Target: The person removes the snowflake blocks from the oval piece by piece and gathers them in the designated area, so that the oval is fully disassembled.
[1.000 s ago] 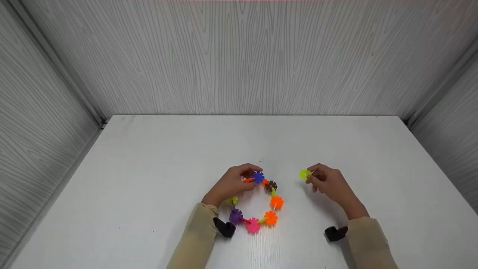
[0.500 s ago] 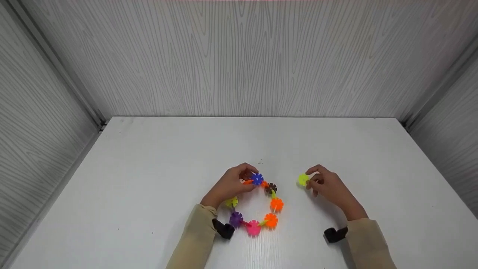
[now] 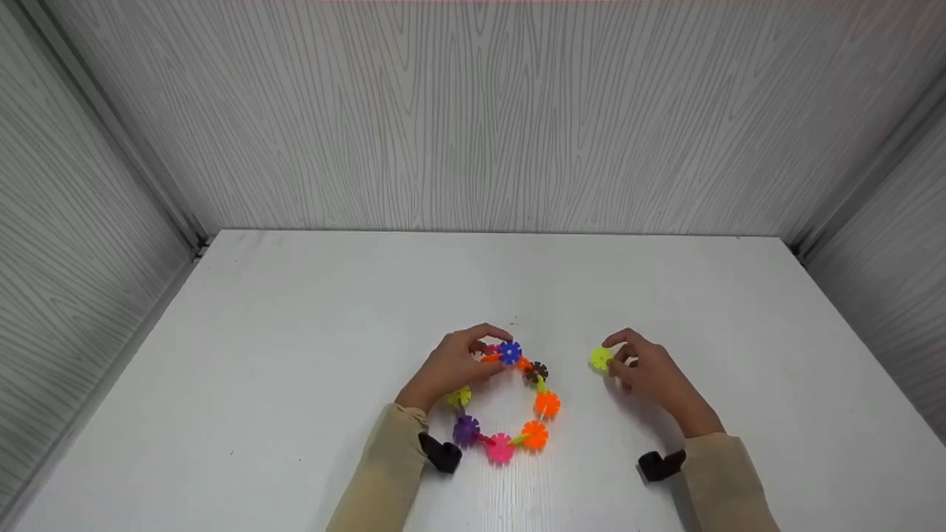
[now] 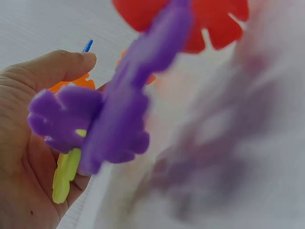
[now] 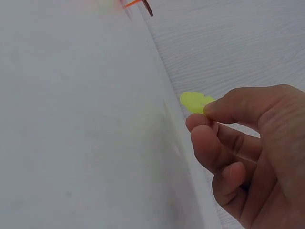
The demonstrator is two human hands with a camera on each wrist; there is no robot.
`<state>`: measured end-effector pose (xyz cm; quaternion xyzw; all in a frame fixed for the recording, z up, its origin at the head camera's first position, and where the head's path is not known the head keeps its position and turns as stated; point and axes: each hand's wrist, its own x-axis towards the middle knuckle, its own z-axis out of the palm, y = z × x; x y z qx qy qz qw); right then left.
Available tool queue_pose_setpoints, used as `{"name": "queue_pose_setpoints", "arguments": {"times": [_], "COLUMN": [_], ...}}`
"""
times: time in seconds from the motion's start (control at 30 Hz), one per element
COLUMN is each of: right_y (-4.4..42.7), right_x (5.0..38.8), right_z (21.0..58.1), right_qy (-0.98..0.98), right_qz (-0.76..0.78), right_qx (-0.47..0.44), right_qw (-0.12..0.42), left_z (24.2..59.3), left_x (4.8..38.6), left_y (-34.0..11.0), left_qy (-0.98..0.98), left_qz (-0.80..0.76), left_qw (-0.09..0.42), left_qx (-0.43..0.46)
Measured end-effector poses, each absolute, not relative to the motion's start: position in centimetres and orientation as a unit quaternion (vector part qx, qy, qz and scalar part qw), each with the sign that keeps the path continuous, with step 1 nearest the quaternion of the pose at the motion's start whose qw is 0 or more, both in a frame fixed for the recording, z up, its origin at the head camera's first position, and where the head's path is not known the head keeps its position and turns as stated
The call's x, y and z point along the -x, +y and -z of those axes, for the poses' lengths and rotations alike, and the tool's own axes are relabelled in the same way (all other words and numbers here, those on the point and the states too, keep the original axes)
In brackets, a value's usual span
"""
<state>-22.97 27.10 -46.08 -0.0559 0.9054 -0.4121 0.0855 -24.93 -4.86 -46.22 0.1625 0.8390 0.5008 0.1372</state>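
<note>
A ring of linked, notched plastic discs in several colours lies at the front middle of the table. At its far left part the left hand pinches the chain beside a blue disc. Purple discs of the ring hang close to the camera in the left wrist view, with the left hand behind them. To the right of the ring, apart from it, the right hand holds a loose yellow disc between thumb and fingertip. The same yellow disc shows at the tips of the right hand.
The white table ends at a wood-grain back panel, with similar side panels left and right. A black wrist mount on the left sleeve stands close beside the ring's purple disc.
The right hand and its yellow disc have shifted slightly toward the near side. A pink piece now shows under the left fingers; the ring has otherwise barely moved.
</note>
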Motion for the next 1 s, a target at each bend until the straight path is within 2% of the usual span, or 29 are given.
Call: {"name": "queue_pose_setpoints", "arguments": {"times": [0.67,1.0], "right_y": [27.14,27.31], "right_x": [22.95,23.23], "right_z": [45.98,46.16], "right_qy": [0.921,0.934], "right_qz": [0.372,0.341], "right_qx": [0.046,0.057], "right_qw": [0.108,0.093], "left_z": [46.22,46.16], "left_x": [24.75,24.63], "left_y": [-4.96,-4.67], "left_qy": [0.831,0.837], "left_qz": [-0.501,-0.495], "left_qw": [0.149,0.148], "left_qx": [-0.189,-0.181]}}
